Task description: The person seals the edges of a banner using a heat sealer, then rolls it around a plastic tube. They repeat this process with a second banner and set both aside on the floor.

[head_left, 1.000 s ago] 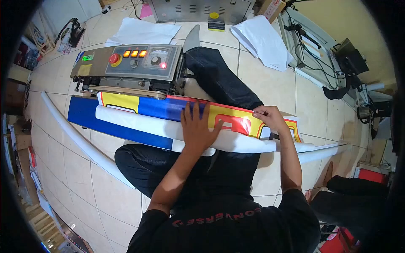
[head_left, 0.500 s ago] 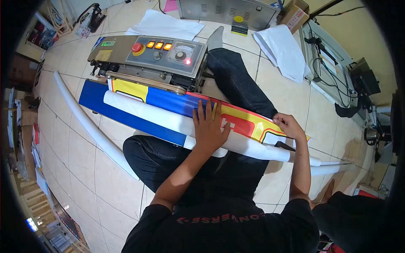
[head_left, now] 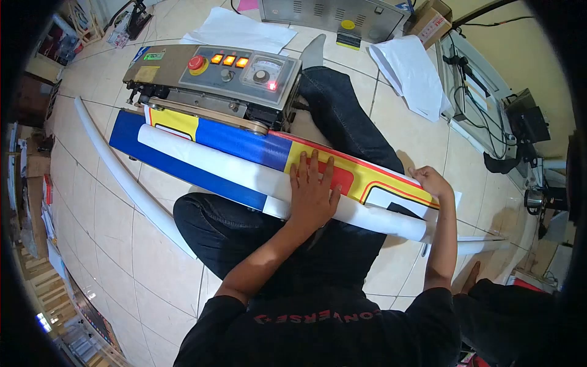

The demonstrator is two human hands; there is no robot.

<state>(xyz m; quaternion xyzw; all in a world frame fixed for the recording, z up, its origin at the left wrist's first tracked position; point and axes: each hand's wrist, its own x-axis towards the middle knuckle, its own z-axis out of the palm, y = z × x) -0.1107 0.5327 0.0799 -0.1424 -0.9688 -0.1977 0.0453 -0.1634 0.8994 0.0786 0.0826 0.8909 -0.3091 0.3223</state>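
Observation:
A band sealing machine [head_left: 211,76] with a red knob and lit orange switches stands on the floor beyond my legs. A printed sheet [head_left: 244,144] in blue, yellow and red lies along its front edge, its near side rolled into a white tube [head_left: 214,162] over a blue board [head_left: 189,177]. My left hand [head_left: 313,189] rests flat on the sheet and roll, fingers spread. At the sheet's right end my right hand [head_left: 433,183] is closed at the far edge, fingers curled; whether it pinches the edge is too small to tell.
A long white strip [head_left: 131,183] curves over the tiles at left. White sheets [head_left: 406,76] and a metal box [head_left: 330,21] lie beyond the machine. At lower right is another person's foot [head_left: 471,276]; cables hang at right.
The printed sheet and roll have slid left along the machine. My left hand has moved slightly right and down, and my right hand has moved right.

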